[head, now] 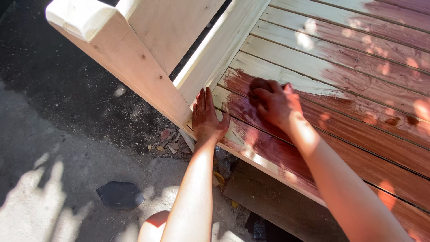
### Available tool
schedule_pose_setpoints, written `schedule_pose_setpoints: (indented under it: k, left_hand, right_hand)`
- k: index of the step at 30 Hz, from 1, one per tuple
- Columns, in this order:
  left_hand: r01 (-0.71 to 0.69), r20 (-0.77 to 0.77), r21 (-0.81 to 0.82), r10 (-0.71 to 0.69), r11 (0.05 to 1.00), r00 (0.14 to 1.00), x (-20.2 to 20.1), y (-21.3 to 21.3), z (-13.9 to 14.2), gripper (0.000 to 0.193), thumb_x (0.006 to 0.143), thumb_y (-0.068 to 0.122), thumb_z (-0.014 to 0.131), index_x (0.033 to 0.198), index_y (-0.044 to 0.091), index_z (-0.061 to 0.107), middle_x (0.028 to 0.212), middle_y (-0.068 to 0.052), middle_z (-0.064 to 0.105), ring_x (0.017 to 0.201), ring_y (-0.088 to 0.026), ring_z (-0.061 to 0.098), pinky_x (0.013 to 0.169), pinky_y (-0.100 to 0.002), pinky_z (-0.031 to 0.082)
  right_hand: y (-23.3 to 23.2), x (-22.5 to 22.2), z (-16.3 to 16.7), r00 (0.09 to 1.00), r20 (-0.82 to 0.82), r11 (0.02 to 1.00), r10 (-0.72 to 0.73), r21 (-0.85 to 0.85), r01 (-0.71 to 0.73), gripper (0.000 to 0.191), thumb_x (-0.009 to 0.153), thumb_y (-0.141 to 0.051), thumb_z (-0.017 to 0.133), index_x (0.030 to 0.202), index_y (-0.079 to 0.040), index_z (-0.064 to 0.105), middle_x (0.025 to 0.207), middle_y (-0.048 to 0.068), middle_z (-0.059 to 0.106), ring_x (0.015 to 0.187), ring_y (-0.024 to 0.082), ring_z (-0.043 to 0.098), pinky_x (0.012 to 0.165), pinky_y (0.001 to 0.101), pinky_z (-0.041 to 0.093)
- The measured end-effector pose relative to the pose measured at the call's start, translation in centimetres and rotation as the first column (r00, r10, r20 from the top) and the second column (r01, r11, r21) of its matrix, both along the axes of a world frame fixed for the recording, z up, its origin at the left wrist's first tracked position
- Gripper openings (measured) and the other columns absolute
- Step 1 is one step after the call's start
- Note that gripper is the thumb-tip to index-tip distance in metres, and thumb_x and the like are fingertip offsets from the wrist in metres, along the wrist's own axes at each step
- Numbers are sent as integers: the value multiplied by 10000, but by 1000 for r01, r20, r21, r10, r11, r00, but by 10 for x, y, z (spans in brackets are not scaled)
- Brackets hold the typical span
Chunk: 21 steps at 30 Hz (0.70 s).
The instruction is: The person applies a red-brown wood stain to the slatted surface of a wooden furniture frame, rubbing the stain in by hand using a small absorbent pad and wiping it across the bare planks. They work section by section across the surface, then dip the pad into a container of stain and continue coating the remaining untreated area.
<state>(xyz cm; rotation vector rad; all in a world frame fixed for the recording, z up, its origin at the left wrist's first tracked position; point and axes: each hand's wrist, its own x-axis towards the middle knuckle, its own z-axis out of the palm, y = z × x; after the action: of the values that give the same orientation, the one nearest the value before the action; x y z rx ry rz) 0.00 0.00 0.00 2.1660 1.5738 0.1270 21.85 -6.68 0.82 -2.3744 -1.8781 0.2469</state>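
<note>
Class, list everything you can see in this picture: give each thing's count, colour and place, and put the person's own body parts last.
wooden bench: one, pale bare wood, top left to right
seat slats: several, reddish-brown stained near the front, partly bare at the back, right half
staining pad: one, dark reddish-brown, under the right hand on a slat
flat stone: one, dark grey, on the ground at lower left
dry leaves: a few, brown, below the bench corner
ground: grey, left side
left hand: flat on the seat's front corner
right hand: pressing the pad
</note>
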Motion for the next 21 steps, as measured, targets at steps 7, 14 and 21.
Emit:
schedule_pose_setpoints:
  k: [7,14,21]
  left_hand:
    - [-44,157,125,24,991,987,1,-2,-26,946,880,267,569,1625,70,18,1705,-110,154,1568,-260,159,1272,-389,105]
    - [-50,123,176,28,983,992,4,2,-34,930,838,202,541,1619,57,58,1694,-108,168,1560,-261,171,1264,-397,109]
    - [-31,121,195,7,980,993,6,-3,-36,904,844,192,513,1609,61,50,1698,-101,175,1555,-258,182,1254,-392,116]
  right_hand:
    - [-7,15,-13,997,4,978,77,196,-77,459,812,-330,734,1268,-353,686,1353,37,594,1112,428,505,920,520,528]
    - [97,-51,0,982,73,983,175,50,-179,484,858,-418,720,1333,-384,629,1428,45,484,1279,409,434,972,575,497]
    - [116,-32,15,972,-15,972,-235,5,235,411,952,-410,658,1361,-385,621,1455,48,479,1359,445,397,1024,596,483]
